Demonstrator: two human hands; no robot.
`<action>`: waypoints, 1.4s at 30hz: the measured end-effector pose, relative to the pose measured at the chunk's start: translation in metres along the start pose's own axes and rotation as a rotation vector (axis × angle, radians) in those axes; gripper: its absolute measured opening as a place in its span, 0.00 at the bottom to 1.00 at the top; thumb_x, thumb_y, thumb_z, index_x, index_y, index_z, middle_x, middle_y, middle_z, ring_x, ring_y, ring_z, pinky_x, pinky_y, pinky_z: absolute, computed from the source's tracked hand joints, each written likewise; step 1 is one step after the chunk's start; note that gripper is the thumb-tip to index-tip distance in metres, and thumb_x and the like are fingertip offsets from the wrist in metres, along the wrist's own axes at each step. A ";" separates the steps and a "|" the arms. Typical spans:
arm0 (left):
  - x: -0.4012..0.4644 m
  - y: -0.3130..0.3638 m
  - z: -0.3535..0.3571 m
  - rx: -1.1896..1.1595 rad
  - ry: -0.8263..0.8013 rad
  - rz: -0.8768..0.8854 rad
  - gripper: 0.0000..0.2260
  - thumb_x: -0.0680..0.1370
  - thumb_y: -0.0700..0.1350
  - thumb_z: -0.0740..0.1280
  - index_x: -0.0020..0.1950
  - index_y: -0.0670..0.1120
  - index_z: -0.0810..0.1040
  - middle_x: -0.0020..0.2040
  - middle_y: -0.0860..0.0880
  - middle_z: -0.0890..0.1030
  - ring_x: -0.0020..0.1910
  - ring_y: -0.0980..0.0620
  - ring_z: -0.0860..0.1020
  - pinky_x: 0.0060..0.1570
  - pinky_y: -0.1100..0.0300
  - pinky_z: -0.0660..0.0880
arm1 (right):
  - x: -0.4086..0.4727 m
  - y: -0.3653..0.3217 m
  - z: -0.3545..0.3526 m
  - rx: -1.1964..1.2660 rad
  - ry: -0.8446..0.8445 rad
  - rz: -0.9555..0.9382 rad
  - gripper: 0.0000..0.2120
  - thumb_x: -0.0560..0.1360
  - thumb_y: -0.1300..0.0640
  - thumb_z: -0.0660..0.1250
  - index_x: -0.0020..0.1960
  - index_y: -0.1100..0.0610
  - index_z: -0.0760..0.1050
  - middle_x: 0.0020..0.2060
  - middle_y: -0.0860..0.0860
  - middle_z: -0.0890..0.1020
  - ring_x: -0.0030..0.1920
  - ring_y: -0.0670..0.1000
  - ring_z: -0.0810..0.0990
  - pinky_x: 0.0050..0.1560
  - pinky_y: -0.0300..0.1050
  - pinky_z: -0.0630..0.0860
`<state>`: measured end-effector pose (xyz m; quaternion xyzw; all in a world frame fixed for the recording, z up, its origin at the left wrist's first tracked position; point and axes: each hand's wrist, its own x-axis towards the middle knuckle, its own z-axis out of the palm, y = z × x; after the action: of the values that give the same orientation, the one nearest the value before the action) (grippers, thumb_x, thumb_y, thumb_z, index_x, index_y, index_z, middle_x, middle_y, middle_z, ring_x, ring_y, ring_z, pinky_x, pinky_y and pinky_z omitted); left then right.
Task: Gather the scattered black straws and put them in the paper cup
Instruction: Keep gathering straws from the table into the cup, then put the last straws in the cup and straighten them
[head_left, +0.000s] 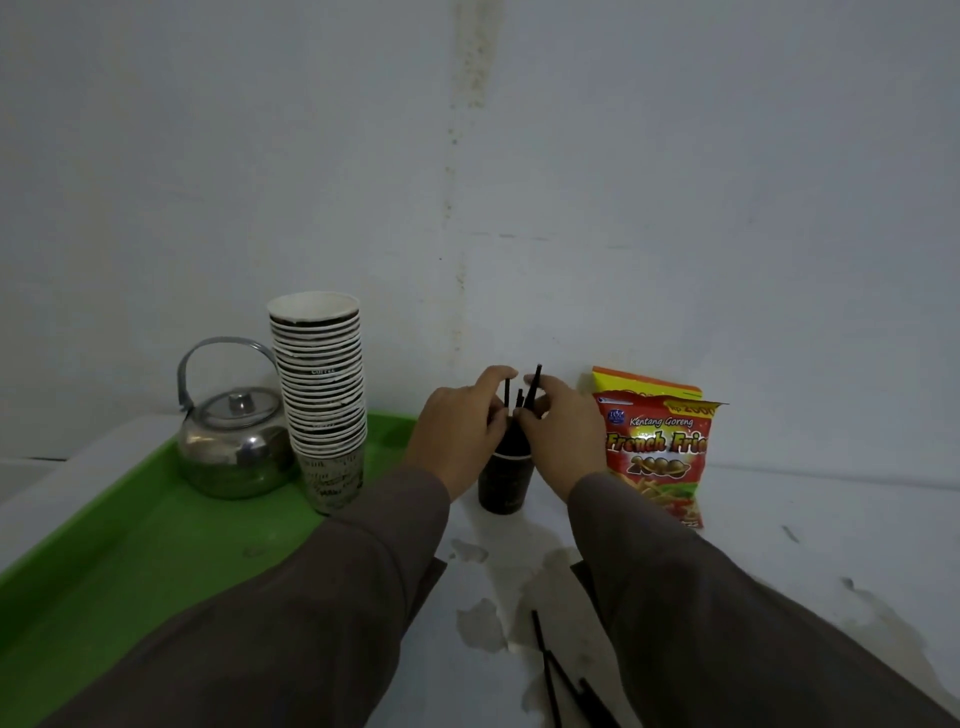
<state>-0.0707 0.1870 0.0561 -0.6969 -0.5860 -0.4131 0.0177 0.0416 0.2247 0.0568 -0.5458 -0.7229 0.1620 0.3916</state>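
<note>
A dark paper cup (505, 483) stands upright on the white table near the wall. Several black straws (521, 397) stick up out of its mouth. My left hand (460, 426) is at the cup's left rim, its fingers curled round the straws. My right hand (563, 431) is at the right rim and pinches a straw (534, 387) that leans to the right. More loose black straws (558, 675) lie on the table near the bottom edge, partly hidden by my right sleeve.
A green tray (130, 561) on the left carries a steel kettle (234, 441) and a tall stack of paper cups (322, 400). A red snack bag (657, 452) leans on the wall right of the cup. The table surface (483, 623) is stained.
</note>
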 end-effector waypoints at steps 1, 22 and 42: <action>0.000 -0.001 0.001 0.003 0.004 0.003 0.17 0.76 0.40 0.63 0.65 0.49 0.69 0.46 0.46 0.83 0.44 0.44 0.80 0.48 0.47 0.77 | 0.000 0.000 -0.001 0.001 0.001 -0.014 0.23 0.74 0.55 0.66 0.67 0.47 0.66 0.51 0.55 0.81 0.55 0.57 0.76 0.56 0.57 0.76; -0.108 0.052 -0.005 -0.062 0.059 0.037 0.12 0.74 0.39 0.60 0.51 0.48 0.80 0.48 0.50 0.79 0.49 0.53 0.74 0.49 0.58 0.72 | -0.116 0.019 -0.091 0.077 -0.131 -0.096 0.09 0.77 0.56 0.61 0.55 0.51 0.77 0.47 0.44 0.77 0.42 0.38 0.73 0.40 0.28 0.65; -0.219 0.072 0.012 0.150 -0.321 0.061 0.32 0.64 0.29 0.56 0.64 0.52 0.73 0.68 0.51 0.72 0.65 0.52 0.63 0.57 0.52 0.68 | -0.245 0.064 -0.089 -0.455 -0.383 -0.303 0.20 0.73 0.44 0.63 0.60 0.52 0.75 0.49 0.51 0.77 0.49 0.53 0.74 0.48 0.43 0.67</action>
<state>0.0017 -0.0049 -0.0496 -0.7681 -0.5891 -0.2508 -0.0117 0.1739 0.0058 -0.0242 -0.4651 -0.8740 0.0360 0.1360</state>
